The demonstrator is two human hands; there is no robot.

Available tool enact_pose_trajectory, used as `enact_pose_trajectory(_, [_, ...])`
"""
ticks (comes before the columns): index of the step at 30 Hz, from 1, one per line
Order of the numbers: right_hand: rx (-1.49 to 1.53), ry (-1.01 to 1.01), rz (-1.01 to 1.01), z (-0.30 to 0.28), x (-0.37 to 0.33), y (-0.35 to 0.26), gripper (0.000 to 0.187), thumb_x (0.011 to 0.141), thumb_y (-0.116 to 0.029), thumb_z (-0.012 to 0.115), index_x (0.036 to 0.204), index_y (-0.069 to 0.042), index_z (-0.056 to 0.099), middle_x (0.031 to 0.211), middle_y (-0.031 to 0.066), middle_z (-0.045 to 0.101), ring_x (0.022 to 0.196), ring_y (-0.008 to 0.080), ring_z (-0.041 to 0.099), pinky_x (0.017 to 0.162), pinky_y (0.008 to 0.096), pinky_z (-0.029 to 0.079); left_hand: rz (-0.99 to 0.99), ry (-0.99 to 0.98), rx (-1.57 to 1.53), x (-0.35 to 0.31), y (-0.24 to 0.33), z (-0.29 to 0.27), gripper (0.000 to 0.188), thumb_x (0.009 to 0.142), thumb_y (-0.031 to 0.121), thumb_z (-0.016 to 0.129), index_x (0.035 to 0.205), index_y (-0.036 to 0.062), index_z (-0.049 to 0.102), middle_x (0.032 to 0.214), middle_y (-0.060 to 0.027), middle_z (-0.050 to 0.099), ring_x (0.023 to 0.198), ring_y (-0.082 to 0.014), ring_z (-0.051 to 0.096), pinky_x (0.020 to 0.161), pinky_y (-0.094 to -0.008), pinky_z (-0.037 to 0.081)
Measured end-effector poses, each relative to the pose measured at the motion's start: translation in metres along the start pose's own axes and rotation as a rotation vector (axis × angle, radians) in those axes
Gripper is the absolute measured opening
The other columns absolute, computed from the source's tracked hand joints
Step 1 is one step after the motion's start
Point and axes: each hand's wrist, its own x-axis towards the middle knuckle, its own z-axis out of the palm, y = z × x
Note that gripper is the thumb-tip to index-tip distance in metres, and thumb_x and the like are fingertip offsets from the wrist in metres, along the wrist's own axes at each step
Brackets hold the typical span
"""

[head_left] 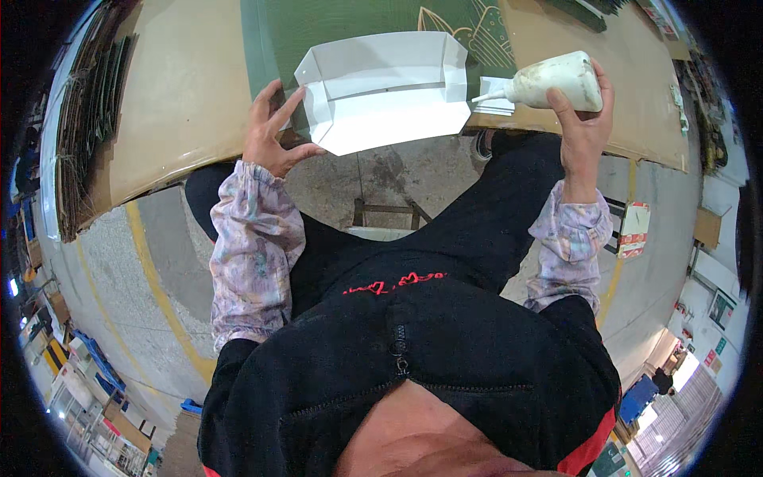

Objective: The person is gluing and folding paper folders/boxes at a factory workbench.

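Note:
A white folded cardboard tray (389, 119) with raised, creased walls lies at the table's near edge and juts out over it. My left hand (272, 135) grips its left end, with the thumb at the near corner and the fingers along the side wall. In my right hand (584, 131) is a whitish, smudged squeeze bottle (556, 83), held tilted on its side. Its thin nozzle points left, close to the tray's right end but apart from it. Small white paper pieces (497, 97) lie under the nozzle.
A green printed sheet (334, 20) lies behind the tray on the brown-covered table (183, 87). Stacked dark cardboard sheets (91, 111) stand at the far left. Below the table edge are my legs, a stool-like frame (389, 211) and a red-and-white box (633, 230).

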Motion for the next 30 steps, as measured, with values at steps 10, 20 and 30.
enact_pose_trajectory(10, [-0.034, -0.020, 0.028, 0.000, 0.000, 0.014, 0.071, 0.072, -0.014, 0.082, 0.130, -0.002, 0.042, 0.119, 0.0107, 0.053, 0.106, 0.0192, 0.056, 0.090, 0.0322, 0.049, -0.009, -0.007, 0.004, 0.000, 0.000, -0.001, 0.095, 0.049, 0.038, 0.089, 0.134, 0.0199, 0.051, 0.141, -0.0190, 0.032, 0.129, -0.0378, 0.036, 0.106, -0.0458, 0.037])
enact_pose_trajectory(20, [0.016, -0.104, 0.082, 0.008, -0.012, 0.003, 0.071, 0.072, -0.010, 0.081, 0.130, -0.002, 0.042, 0.118, 0.0102, 0.054, 0.106, 0.0188, 0.056, 0.091, 0.0318, 0.048, -0.030, -0.013, -0.027, -0.001, -0.001, 0.000, 0.092, 0.052, 0.039, 0.089, 0.134, 0.0200, 0.051, 0.142, -0.0191, 0.030, 0.130, -0.0378, 0.034, 0.107, -0.0461, 0.036])
enact_pose_trajectory(30, [0.073, -0.164, 0.122, 0.014, -0.020, -0.007, 0.072, 0.072, -0.007, 0.081, 0.131, -0.003, 0.041, 0.119, 0.0099, 0.053, 0.107, 0.0187, 0.056, 0.092, 0.0318, 0.048, 0.007, 0.018, -0.016, -0.001, -0.002, 0.000, 0.092, 0.052, 0.038, 0.089, 0.134, 0.0233, 0.051, 0.142, -0.0190, 0.032, 0.130, -0.0379, 0.035, 0.107, -0.0463, 0.036])
